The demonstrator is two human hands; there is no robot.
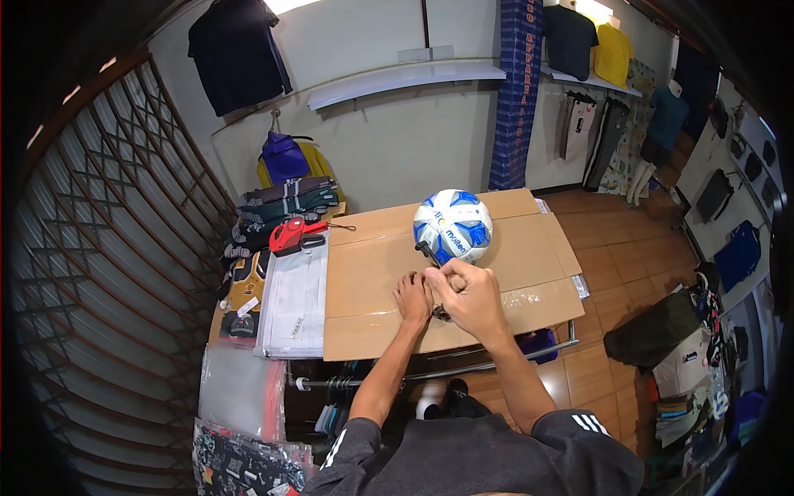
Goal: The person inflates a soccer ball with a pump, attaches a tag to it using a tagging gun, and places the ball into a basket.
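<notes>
A white, blue and grey ball (456, 217) printed "molten" rests on the cardboard (372, 248) covering the table. My right hand (470, 299) is closed just in front of the ball, gripping a slim black tool (427, 251). The tool's tip end points up and left against the ball's lower edge in this view; whether it touches cannot be made out. Flat on the cardboard, my left hand (413, 298) lies beside the right one with its fingers spread. A small dark item (441, 314) shows partly below my right hand, too hidden to name.
Left of the cardboard are a red and black handheld labeller (289, 237), folded clothes (285, 202), and a yellow and black cap (247, 281). A metal rail (356, 383) runs along the table's near side. A folding metal gate (116, 248) stands at left.
</notes>
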